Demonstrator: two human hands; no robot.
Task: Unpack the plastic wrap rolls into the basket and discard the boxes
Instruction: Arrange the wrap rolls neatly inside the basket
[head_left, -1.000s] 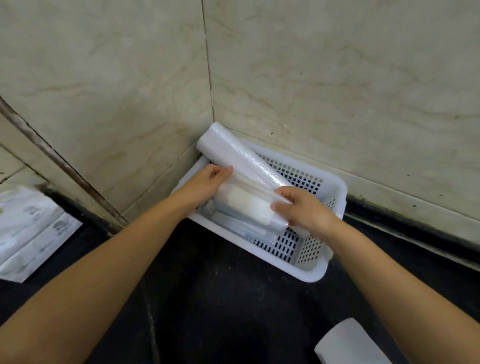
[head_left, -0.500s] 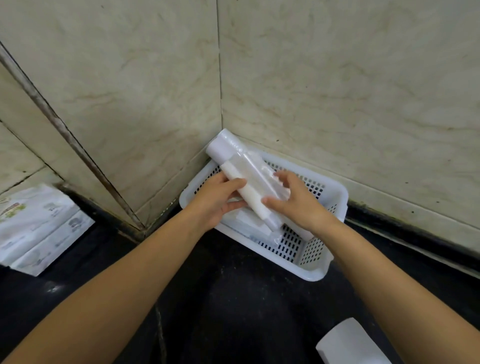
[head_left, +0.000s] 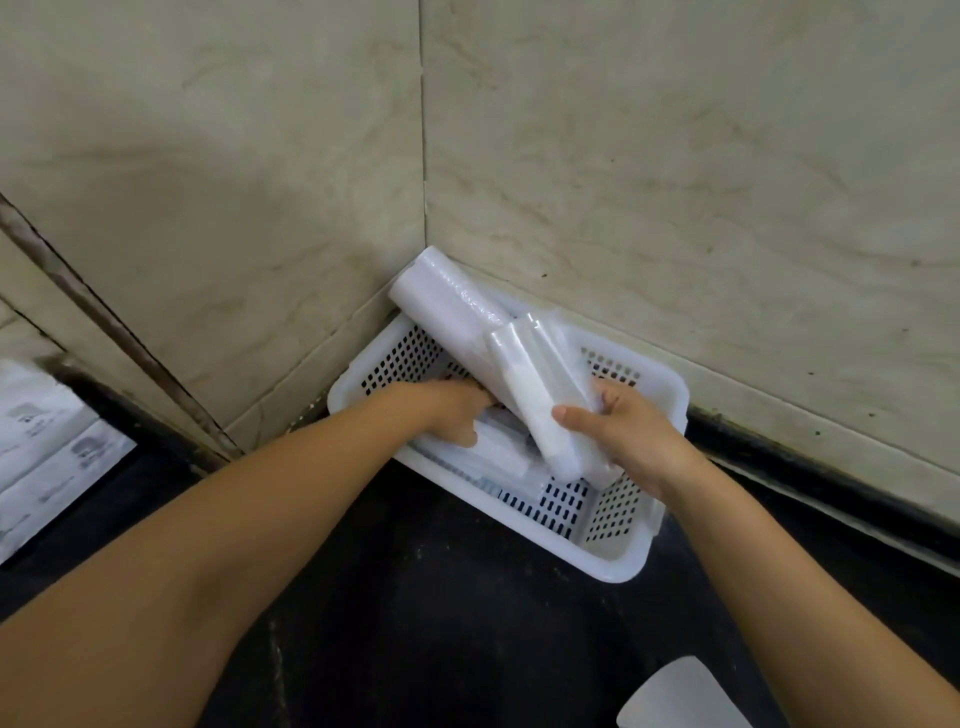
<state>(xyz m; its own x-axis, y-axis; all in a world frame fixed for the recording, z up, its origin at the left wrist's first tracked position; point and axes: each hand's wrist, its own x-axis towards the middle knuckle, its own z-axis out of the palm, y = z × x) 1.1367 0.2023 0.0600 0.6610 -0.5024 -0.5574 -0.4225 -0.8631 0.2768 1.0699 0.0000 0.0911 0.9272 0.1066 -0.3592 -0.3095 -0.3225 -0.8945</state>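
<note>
Two beige marble walls meet in a corner above a black countertop.

Your left hand fingertips hidden under rolls; boxes & white thing cut off at pic edges.

Rolls in basket, wall corner

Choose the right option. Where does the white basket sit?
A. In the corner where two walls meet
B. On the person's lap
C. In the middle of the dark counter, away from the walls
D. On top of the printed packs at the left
A: the basket sits on the dark counter, pushed into the corner where the two tiled walls meet.
</note>
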